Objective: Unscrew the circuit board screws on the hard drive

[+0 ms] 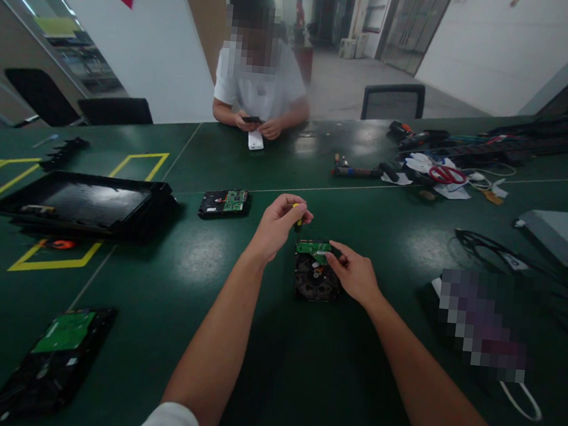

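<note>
- A small yellow-and-black screwdriver [298,224] is being gripped between the thumb and fingers of the left hand [280,223], above the far left corner of a hard drive [315,281]; whether the drive is being touched by its tip cannot be told.
- The hard drive is being supported flat on the green bench [198,265], in front of the person, with its green circuit board [311,247] being turned upward at the far end.
- The far right edge of the drive is being clamped by the thumb and fingers of the right hand [358,279], and the two hands are being held apart from each other.
- A second drive [224,204] is being supported beyond the left forearm, and a third drive [53,365] at the near left.
- Part of a yellow tape outline [138,158] is being covered by a shiny black tray [89,197] on the left.
- White gloves [419,163] and a red cable [447,175] are being heaped together at the far right, with a grey metal box [563,234] being placed nearer.
- A dark object [251,119] is being held across the bench by a seated person in a white shirt [260,87].
</note>
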The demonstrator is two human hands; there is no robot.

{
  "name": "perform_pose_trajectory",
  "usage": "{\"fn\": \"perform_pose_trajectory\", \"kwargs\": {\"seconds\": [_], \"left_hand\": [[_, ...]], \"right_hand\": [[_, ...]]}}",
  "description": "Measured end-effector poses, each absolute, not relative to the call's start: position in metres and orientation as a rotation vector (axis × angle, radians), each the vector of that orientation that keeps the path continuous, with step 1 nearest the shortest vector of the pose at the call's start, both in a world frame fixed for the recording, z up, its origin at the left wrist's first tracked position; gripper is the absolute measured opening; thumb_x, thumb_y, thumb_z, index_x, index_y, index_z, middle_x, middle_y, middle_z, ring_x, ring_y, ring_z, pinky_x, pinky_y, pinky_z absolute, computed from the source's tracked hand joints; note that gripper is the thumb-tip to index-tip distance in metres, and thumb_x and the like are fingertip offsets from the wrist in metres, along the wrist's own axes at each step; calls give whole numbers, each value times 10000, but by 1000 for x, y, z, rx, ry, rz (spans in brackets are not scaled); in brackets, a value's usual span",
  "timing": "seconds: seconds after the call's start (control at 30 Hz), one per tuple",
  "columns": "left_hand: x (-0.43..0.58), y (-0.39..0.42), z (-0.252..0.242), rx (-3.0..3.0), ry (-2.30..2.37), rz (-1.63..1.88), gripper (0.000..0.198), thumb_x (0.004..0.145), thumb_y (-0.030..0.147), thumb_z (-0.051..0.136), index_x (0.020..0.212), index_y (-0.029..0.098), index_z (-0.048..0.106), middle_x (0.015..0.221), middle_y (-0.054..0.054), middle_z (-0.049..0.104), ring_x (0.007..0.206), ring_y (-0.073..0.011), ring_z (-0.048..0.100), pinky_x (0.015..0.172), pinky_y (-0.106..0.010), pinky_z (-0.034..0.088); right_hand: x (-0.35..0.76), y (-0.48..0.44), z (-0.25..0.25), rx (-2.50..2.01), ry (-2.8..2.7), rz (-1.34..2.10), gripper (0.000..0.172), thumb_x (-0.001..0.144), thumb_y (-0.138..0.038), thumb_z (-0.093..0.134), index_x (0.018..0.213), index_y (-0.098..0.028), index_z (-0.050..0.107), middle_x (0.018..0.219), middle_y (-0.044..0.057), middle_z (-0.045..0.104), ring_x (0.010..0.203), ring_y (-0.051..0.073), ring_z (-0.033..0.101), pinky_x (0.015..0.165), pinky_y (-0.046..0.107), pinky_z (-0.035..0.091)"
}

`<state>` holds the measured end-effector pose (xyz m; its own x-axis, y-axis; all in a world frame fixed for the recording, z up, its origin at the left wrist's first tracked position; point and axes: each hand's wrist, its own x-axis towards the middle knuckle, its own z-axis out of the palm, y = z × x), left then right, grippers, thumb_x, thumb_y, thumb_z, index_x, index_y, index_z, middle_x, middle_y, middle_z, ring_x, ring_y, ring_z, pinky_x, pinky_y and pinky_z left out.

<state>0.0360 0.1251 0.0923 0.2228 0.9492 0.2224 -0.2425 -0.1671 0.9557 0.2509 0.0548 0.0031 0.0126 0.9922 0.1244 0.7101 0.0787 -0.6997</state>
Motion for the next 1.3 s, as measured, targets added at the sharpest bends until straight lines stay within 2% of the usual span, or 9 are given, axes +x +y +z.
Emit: {"fn": "perform_pose_trajectory", "kwargs": {"seconds": [0.13,0.27,0.5,0.63,0.83,1.03,1.2,1.3], "left_hand": [[37,123,94,1225,743,1251,171,899,343,662,971,209,582,881,-46,751,823,-173,700,847,-350,520],[37,121,97,1195,726,1218,113,905,314,616,928,207,591,905,-54,757,855,-185,708,879,-379,533],[32,127,95,1308,842,1284,177,884,260,564,809,198,711,854,-36,683,806,-152,623,757,-289,496],[25,130,97,1332,901,1293,203,884,253,553,868,206,750,837,-32,665,785,-146,598,723,-274,475],[26,130,95,1168,816,1286,165,903,269,522,924,206,673,822,-33,668,774,-160,642,737,-303,513],[34,130,90,1223,905,1344,328,970,492,537,810,212,598,743,-2,579,695,-131,597,727,-286,507],[36,128,89,1267,900,1341,218,928,429,648,940,223,579,805,10,617,713,-119,613,700,-266,471],[35,127,88,1244,887,1302,243,896,416,696,968,222,569,798,10,627,744,-130,632,688,-261,450]], "right_hand": [[251,55,2,-1701,-1760,573,489,975,-552,533,1361,-276,648,794,4,721,678,175,652,624,299,465],[251,56,2,-1711,-1769,561,496,971,-558,540,1366,-278,647,793,3,721,682,176,652,631,303,465],[251,55,4,-1715,-1756,575,496,971,-556,538,1364,-275,650,810,6,731,677,172,654,618,300,466],[250,55,4,-1719,-1745,584,504,971,-553,540,1373,-267,646,791,4,726,664,168,650,597,291,460],[249,54,6,-1708,-1751,583,490,973,-535,541,1369,-267,648,787,4,726,656,164,649,606,287,463],[249,55,6,-1710,-1751,588,487,969,-538,543,1368,-279,645,783,2,730,656,168,648,609,290,464],[251,55,3,-1700,-1758,595,500,968,-553,539,1371,-276,642,773,-1,723,660,171,650,591,285,454],[251,55,3,-1704,-1758,592,500,967,-552,540,1367,-272,645,774,1,724,664,175,654,592,288,458]]}}
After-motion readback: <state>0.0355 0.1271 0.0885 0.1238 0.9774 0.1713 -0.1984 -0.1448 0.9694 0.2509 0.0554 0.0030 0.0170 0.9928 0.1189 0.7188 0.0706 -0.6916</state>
